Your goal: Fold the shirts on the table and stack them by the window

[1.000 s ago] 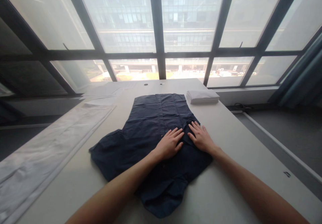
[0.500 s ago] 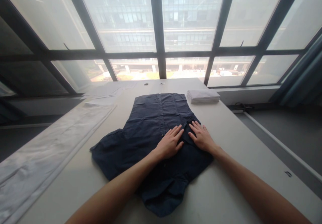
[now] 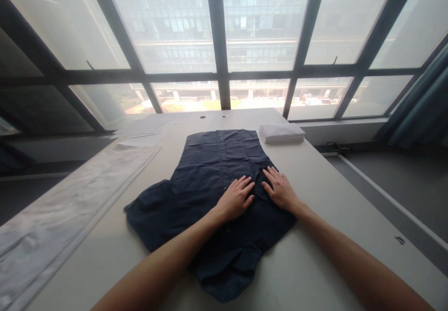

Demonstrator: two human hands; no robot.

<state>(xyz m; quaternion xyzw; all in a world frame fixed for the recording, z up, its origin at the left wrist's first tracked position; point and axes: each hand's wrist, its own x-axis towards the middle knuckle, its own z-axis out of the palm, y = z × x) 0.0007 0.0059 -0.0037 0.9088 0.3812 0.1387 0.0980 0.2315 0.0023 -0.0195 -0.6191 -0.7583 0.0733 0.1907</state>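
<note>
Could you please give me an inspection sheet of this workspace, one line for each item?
Surface: pale table, long, running toward the window.
Job's things: dark blue shirt lies flat, buttoned front up, one short sleeve spread to the left, the other folded in.
Clutter: stack of white folded cloths at the far right, apart from the shirt; clear plastic sheets along the left side.
Grips: left hand and right hand lie flat on the shirt, fingers spread, holding nothing.
Cables: nothing seen on the table; two small holes at its far end.
Surroundings: large window with dark frames, blue curtain at right.
</note>
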